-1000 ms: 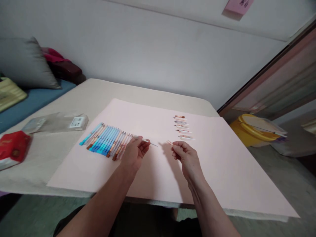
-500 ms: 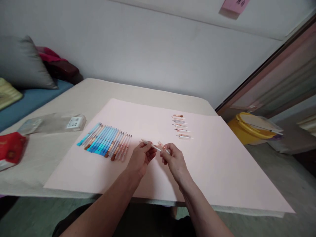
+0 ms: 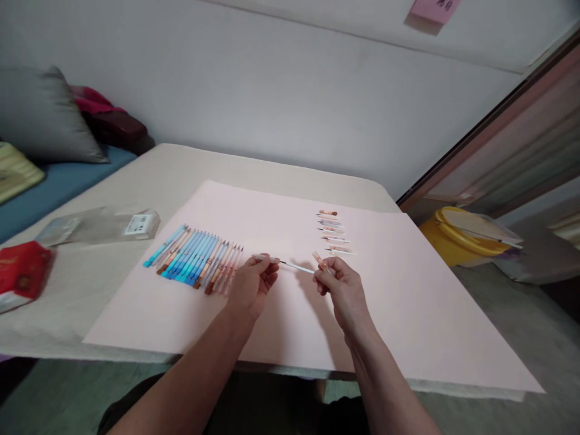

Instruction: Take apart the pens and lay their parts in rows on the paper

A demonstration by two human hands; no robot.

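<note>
My left hand pinches a pale pen barrel, just right of a row of pens in blue, brown and pink. A thin white pen refill spans the gap between my hands, its dark tip at the barrel's end. My right hand is closed on the refill's other end and also holds a small pinkish pen part that sticks up from the fingers. Past my right hand lie several separated pen pieces, with white refills beside short patterned barrels.
Pink paper covers much of the table. At left are a clear plastic sleeve and a red packet. A wall stands behind, and a yellow bucket is on the right.
My hands have moved apart, the right one going right and the left one slightly left. More of the white refill now shows out of the barrel, with its dark tip visible.
</note>
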